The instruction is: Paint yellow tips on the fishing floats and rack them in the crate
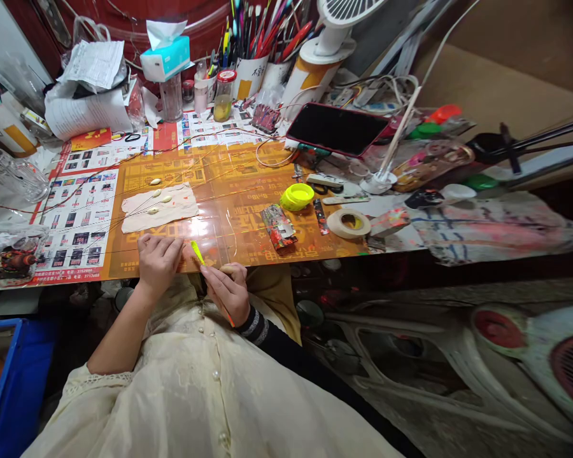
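Observation:
My right hand [228,294] is closed round a slim paintbrush with a bright yellow tip [197,252] and an orange lower end, held slanted at the table's front edge. To its left, my left hand [160,262] has its fingers curled together over the table edge; whatever they hold is hidden. Just beyond that hand lies a pale cloth [181,205] with several small cream oval beads on thin dark stems. A neon yellow paint jar [297,197] stands to the right, beyond a paint-spotted block [279,229].
A roll of tape [348,224] lies right of the jar. Behind it, a phone [337,129] leans on a stand. Brush pots [251,76], a tissue box [166,60] and a white fan [344,19] line the back. A blue crate [26,375] sits at lower left.

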The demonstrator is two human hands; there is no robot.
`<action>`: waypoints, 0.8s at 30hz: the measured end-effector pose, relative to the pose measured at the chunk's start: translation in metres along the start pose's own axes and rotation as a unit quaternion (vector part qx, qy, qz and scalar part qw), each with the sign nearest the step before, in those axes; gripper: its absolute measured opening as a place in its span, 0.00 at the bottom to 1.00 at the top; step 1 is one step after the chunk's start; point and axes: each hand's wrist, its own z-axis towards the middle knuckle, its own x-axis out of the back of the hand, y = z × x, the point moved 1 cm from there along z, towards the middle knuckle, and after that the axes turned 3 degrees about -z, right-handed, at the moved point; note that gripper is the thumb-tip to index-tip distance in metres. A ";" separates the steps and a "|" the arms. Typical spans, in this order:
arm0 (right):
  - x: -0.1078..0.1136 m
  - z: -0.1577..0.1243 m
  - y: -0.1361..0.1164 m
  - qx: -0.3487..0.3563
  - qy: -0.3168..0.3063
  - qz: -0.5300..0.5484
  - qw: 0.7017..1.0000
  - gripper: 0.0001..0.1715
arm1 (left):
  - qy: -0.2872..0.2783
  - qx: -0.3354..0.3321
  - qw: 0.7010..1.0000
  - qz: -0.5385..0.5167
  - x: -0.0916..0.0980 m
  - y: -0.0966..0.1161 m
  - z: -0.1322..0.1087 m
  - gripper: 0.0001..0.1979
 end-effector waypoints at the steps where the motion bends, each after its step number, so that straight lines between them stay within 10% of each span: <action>1: 0.000 0.000 0.000 0.001 0.003 0.003 1.000 0.35 | 0.000 0.001 1.000 -0.001 0.000 0.000 -0.001 0.09; 24: -0.015 -0.002 -0.009 0.018 -0.010 0.026 0.999 0.36 | 0.008 0.038 0.999 -0.015 0.012 -0.014 -0.016 0.11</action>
